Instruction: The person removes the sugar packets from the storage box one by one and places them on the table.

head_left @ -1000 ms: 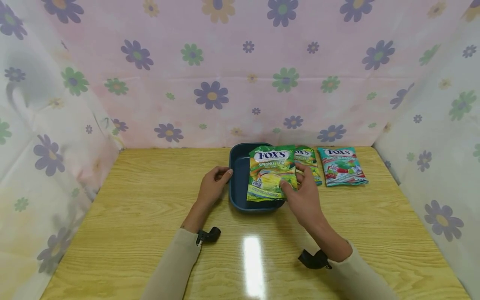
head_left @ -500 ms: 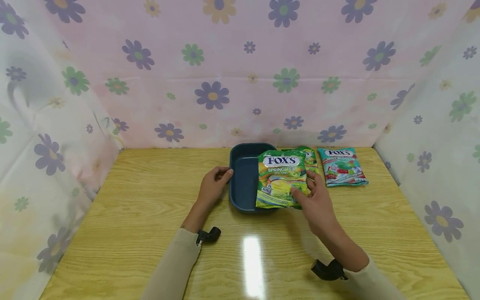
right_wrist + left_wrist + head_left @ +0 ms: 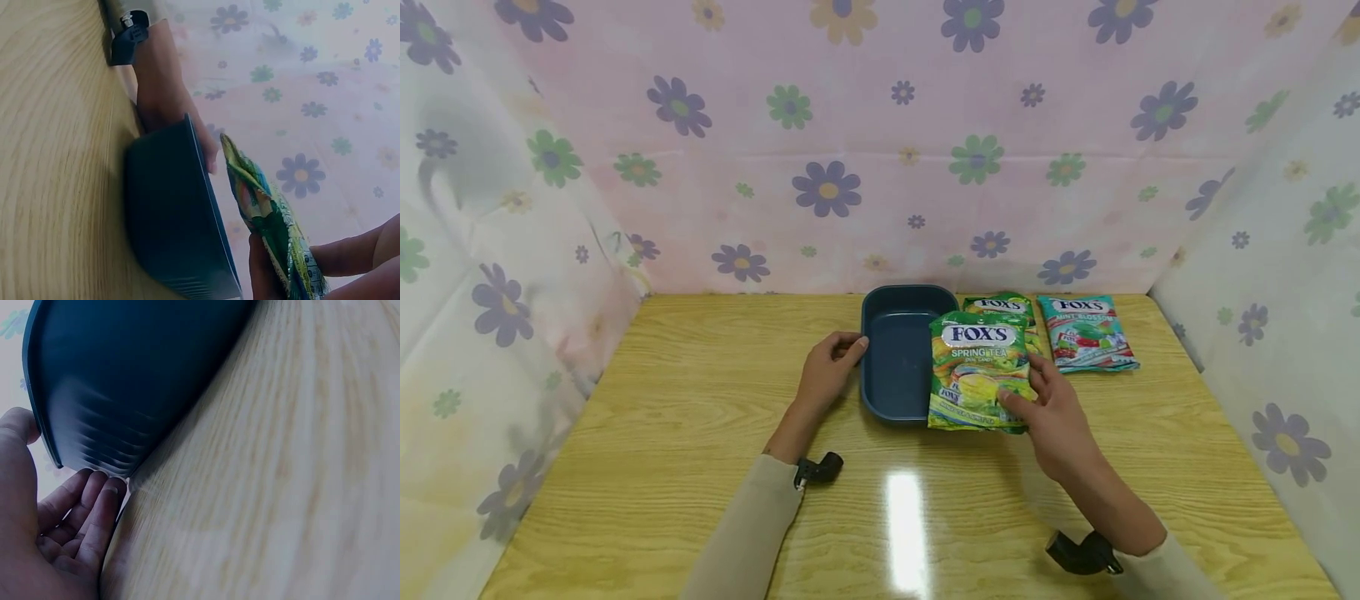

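Note:
A dark blue rectangular plastic tub [image 3: 891, 358] stands on the wooden table. At its left side is my left hand [image 3: 825, 372], thumb at the rim and fingertips against the outer wall [image 3: 106, 434]. My right hand [image 3: 1062, 423] pinches a green-and-yellow Fox's Spring Tea candy bag [image 3: 976, 375] by its right edge. The bag is held up, its printed front facing me, and covers part of the tub's right side. From the right wrist view, this candy bag [image 3: 275, 219] is beside the tub's rim [image 3: 209, 187], apart from it.
Behind the held bag lies another Spring Tea bag [image 3: 1000, 305], partly hidden. A teal Fox's Mint Blossom bag [image 3: 1088, 333] is to its right. Flowered cloth [image 3: 880, 150] encloses the table [image 3: 715, 392] at the back and sides.
My right hand has carried the Spring Tea bag to the right and nearer to me, from over the tub, uncovering more of the tub's inside. My left hand stays at the tub.

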Available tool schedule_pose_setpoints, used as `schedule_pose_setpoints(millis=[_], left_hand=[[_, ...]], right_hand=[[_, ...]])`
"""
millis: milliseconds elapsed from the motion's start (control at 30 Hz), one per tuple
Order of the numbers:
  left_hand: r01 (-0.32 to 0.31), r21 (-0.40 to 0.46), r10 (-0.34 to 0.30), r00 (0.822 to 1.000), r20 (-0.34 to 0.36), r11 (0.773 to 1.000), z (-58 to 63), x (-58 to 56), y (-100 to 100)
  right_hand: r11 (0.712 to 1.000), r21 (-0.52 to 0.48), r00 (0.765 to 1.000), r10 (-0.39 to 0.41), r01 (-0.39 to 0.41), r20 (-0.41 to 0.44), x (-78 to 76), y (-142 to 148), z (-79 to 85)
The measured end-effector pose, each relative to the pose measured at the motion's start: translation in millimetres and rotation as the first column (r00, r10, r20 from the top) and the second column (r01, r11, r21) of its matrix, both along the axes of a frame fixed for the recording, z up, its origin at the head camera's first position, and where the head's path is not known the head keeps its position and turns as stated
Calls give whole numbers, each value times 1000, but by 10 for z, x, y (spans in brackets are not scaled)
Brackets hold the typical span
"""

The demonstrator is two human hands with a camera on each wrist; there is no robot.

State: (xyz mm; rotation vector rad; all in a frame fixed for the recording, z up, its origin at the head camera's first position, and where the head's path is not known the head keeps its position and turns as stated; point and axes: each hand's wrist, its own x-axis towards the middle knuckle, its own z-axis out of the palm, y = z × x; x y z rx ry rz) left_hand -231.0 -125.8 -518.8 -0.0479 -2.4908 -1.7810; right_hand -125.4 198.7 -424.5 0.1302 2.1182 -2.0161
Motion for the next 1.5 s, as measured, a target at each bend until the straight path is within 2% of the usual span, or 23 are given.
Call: schedule_pose_setpoints(millis=[133, 333, 700, 867, 1167, 1500], left_hand=[[0, -5, 0, 1000, 3, 1000, -8, -5, 4], [7, -10, -7, 1000, -1, 1000, -19, -1, 2], [7, -26, -6, 1000, 6, 1000, -20, 4, 19], [6, -29, -6, 1000, 9, 1000, -14, 5, 16], [5, -28, -4, 1000, 13, 1000, -12, 2, -2], [5, -23, -5, 1000, 5, 1000, 1, -5, -12]], right_hand=[[999, -25, 999, 34, -33, 41, 7, 66, -19], [988, -135, 991, 87, -73, 100, 43, 142, -37], [973, -217, 991, 97, -75, 91, 97, 295, -144], [955, -279, 992, 116, -98, 50, 99, 389, -163], [958, -224, 978, 197, -179, 61, -5, 540, -211], [934, -237, 950, 298, -268, 97, -108, 700, -242]])
